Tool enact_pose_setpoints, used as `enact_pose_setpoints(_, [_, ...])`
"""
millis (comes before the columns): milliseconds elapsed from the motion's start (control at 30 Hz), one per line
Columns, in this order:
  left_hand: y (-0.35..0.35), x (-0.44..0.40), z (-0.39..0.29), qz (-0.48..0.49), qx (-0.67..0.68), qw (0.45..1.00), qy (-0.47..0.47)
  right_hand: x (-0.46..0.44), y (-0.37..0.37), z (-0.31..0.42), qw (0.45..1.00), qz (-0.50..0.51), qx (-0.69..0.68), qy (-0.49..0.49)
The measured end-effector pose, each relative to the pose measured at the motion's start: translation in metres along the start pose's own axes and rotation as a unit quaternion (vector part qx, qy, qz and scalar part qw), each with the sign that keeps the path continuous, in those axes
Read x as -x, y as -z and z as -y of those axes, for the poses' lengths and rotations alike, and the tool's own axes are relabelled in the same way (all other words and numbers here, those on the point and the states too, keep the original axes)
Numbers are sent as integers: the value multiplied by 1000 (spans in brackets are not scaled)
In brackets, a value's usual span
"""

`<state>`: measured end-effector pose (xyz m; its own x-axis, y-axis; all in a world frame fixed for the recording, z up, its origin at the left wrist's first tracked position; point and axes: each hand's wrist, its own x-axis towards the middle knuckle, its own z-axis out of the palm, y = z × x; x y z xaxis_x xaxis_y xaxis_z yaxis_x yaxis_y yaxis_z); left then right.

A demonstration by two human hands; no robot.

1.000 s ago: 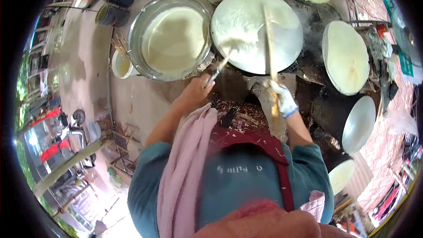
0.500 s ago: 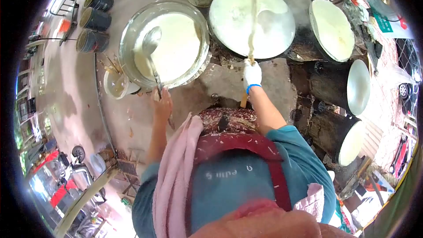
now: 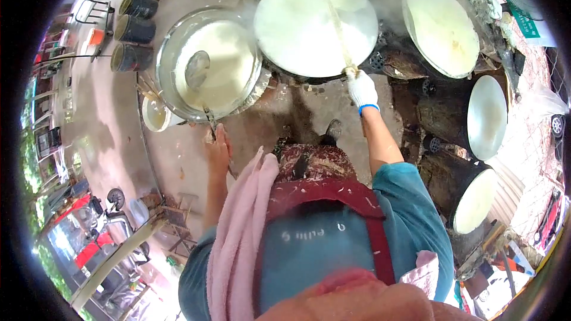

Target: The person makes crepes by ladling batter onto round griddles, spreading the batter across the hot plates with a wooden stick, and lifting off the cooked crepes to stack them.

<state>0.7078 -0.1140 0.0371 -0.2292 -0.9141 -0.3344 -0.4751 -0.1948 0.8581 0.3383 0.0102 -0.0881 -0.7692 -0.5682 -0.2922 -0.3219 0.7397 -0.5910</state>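
Note:
My bare left hand [image 3: 219,145] is closed around the handle of a long metal ladle [image 3: 197,70]. The ladle's bowl dips into pale batter [image 3: 229,41] inside a wide metal basin [image 3: 162,71]. My right hand [image 3: 361,90], in a white glove with a blue cuff, grips a long wooden spreader [image 3: 336,24]. That spreader lies slanted across a large round griddle [image 3: 285,30], whose top looks white and steamy. Part of the ladle's handle below the bowl is hidden by batter or glare.
Right of me stand more round griddles, one with a pale yellow sheet [image 3: 440,30], one bare-looking [image 3: 488,116] and one coated [image 3: 474,202]. A small white bucket [image 3: 156,114] sits left of the basin. Dark buckets [image 3: 134,28] line the floor at far left.
The ladle's bowl has gone lower in the basin, into the batter. My right hand has moved right, and the spreader now slants more. The whole view has shifted somewhat.

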Motion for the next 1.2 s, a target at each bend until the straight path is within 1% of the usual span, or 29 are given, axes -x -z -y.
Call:
enact_pose_setpoints(33, [-9,5,-4,4,-17,1000,-15,4,3,4,1000,15,10,-3])
enact_pose_setpoints(67, [-19,11,-10,4,-2,1000,-10,19,7,5,999,42,-11,7])
enact_pose_setpoints(133, [-34,24,-22,-1,28,1000,-1,37,7,-24,977,148,97,120])
enact_pose_setpoints(167, [-40,28,-26,-11,17,1000,2,34,11,-42,966,154,149,147])
enact_pose_setpoints(200, [-44,31,-27,-21,5,1000,6,30,30,-41,982,116,129,77])
enact_pose_setpoints(267, [-52,36,-27,-27,-8,1000,8,-7,60,-43,984,60,157,62])
enact_pose_setpoints(333, [-58,36,-25,-17,-10,1000,0,-53,62,-52,989,14,119,84])
enact_pose_setpoints(367, [-62,37,-28,-12,-21,1000,5,-59,71,-37,995,14,83,62])
enact_pose_setpoints(433, [-71,36,-35,1,-42,999,10,-50,69,-42,992,69,33,98])
enact_pose_setpoints(467, [-73,37,-35,-1,-13,1000,23,-29,74,-44,988,101,8,116])
enact_pose_setpoints(500, [-75,38,-33,-5,17,999,36,-23,60,-72,978,107,75,164])
enact_pose_setpoints(533, [-78,38,-32,-9,49,998,48,-21,71,-77,968,166,141,127])
enact_pose_setpoints(600, [-80,42,-35,-1,40,997,59,-48,86,-86,974,117,162,104])
enact_pose_setpoints(667, [-80,44,-34,-6,21,997,68,-106,81,-89,969,32,173,173])
enact_pose_setpoints(700, [-80,46,-28,-16,9,997,70,-134,85,-71,970,36,168,173])
enact_pose_setpoints(733, [-80,45,-22,-28,-3,997,72,-157,89,-50,966,18,178,187])
enact_pose_setpoints(767, [-81,44,-16,-40,-38,997,50,-187,79,-41,961,-11,183,207])
enact_pose_setpoints(800, [-81,45,-10,-51,-74,996,30,-195,81,-14,965,-52,169,192])
enact_pose_setpoints(867, [-83,42,2,-57,-122,991,3,-180,89,31,967,-58,162,186])
enact_pose_setpoints(900, [-82,39,8,-53,-137,989,-4,-169,73,29,947,-141,88,275])
enact_pose_setpoints(933, [-82,41,3,-42,-137,990,9,-152,60,22,907,-219,11,359])
enact_pose_setpoints(967, [-82,43,-2,-32,-136,990,23,-119,77,24,967,-48,9,250])
enact_pose_setpoints(1000, [-87,47,-23,-16,-118,991,55,-82,95,26,984,123,7,131])
enact_pose_setpoints(1033, [-90,50,-34,-1,-100,991,87,-57,90,3,978,46,-153,134])
enact_pose_setpoints(1067, [-89,48,-25,-7,-101,992,76,-40,75,-33,942,-30,-307,135])
enact_pose_setpoints(1133, [-89,40,3,-19,-102,993,55,-24,41,-104,897,-80,-434,22])
enact_pose_setpoints(1167, [-98,40,-8,-21,-82,995,58,-9,50,-106,911,14,-406,-65])
enact_pose_setpoints(1200, [-108,40,-29,-22,-65,996,62,6,57,-104,909,107,-373,-153])
